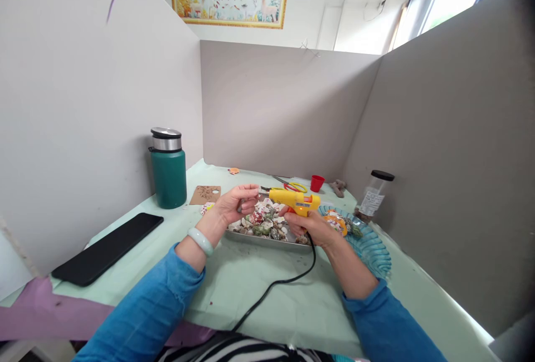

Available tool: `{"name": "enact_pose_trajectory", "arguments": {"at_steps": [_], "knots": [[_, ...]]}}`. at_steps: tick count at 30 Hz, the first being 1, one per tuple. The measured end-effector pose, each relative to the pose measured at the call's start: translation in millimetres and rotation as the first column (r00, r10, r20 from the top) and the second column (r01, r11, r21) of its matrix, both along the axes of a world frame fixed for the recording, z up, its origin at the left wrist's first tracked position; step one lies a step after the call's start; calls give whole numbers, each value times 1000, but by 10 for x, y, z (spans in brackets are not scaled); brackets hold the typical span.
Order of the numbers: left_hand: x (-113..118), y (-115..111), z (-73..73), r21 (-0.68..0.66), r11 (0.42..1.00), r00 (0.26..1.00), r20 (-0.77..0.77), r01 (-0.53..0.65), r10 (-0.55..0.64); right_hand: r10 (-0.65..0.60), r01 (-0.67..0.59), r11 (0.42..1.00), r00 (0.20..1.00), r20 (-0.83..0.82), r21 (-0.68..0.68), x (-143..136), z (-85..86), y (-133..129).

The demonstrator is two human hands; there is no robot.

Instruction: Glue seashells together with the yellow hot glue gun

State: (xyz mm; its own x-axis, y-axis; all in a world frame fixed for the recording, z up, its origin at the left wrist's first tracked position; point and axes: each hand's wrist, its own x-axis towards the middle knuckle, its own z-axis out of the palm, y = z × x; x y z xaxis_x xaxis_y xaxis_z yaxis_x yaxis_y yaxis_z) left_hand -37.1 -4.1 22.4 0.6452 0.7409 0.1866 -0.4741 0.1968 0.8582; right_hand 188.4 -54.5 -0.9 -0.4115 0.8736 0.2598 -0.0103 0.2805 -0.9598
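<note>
My right hand (pixel 307 227) is wrapped round the handle of a yellow hot glue gun (pixel 298 199), its nozzle pointing left. From its grip a black cord (pixel 276 283) runs down toward my lap. My left hand (pixel 240 205) is closed in a pinch right at the nozzle tip; whatever small thing sits between the fingertips is too small to name. Below both hands lies a metal tray (pixel 263 240) filled with shells and small stones (pixel 267 220). The hands and the glue gun hide part of the tray.
On the left stand a green bottle (pixel 169 178), a black phone-like slab (pixel 108 248) and a brown card (pixel 204 195). Scissors (pixel 295 187) and a red cup (pixel 317 183) lie behind the tray. At right are a blue plate (pixel 376 250) and a clear jar (pixel 374 197). Grey partitions (pixel 284 106) enclose the table.
</note>
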Motion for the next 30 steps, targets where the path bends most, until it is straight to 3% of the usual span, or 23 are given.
{"name": "enact_pose_trajectory", "arguments": {"at_steps": [9,30], "knots": [[10,10,1,31,999,999,-35,-37,38,-85,85,996,996,1,8,-19,14,-4],[7,-24,25,34,999,999,-42,5,-4,-76,76,997,997,-14,18,-24,17,-9]]}}
